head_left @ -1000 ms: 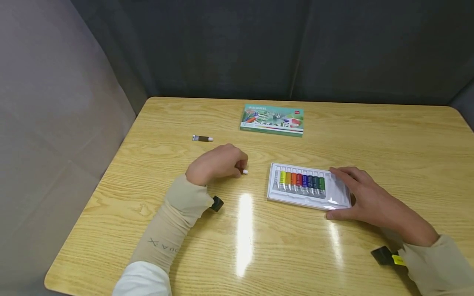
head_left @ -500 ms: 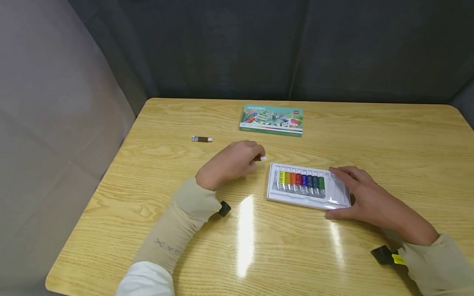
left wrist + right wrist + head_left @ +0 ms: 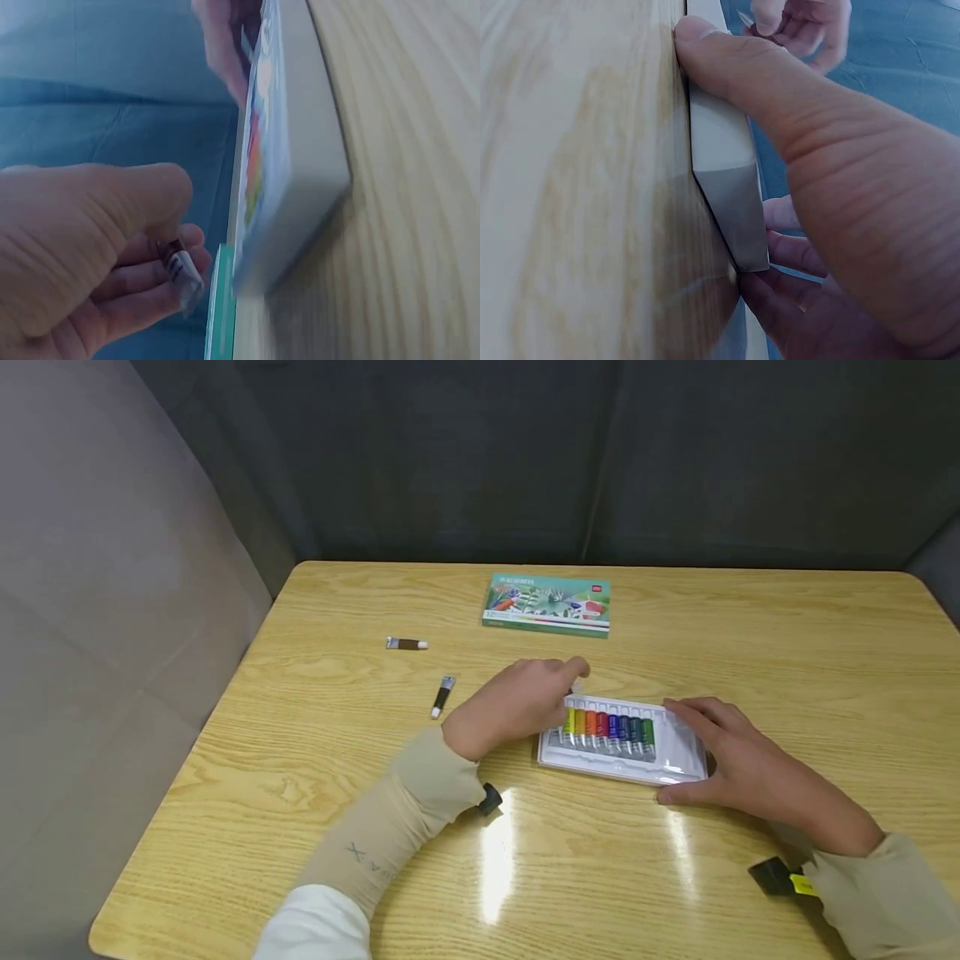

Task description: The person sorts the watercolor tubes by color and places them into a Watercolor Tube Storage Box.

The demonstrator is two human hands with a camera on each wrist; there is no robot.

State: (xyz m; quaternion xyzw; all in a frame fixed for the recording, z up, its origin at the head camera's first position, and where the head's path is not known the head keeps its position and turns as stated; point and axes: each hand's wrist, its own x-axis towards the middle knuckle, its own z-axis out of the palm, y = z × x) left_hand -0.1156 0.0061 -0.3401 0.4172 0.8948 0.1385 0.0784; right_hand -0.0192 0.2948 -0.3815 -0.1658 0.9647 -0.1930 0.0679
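Note:
My left hand [image 3: 517, 706] pinches a small paint tube [image 3: 184, 276] between thumb and fingers, above the left end of the white plastic tray [image 3: 600, 769]. Its label colour looks reddish brown; most of it is hidden in the head view. A row of coloured paint tubes [image 3: 602, 729] lies in the tray, from yellow to green, with the right end bare. My right hand [image 3: 738, 764] grips that end, thumb on the near edge and fingers on the far side. A dark brown tube [image 3: 407, 644] and a black tube [image 3: 443, 696] lie on the table, left of the tray.
A green printed paint box [image 3: 547, 605] lies flat behind the tray. The wooden table [image 3: 300, 743] has rounded corners; a dark curtain [image 3: 450, 460] hangs behind it and a grey one [image 3: 112, 652] at the left.
My left hand has moved right with the pinched tube, from the table to above the tray's left end. The black tube is uncovered now. The right hand keeps its hold.

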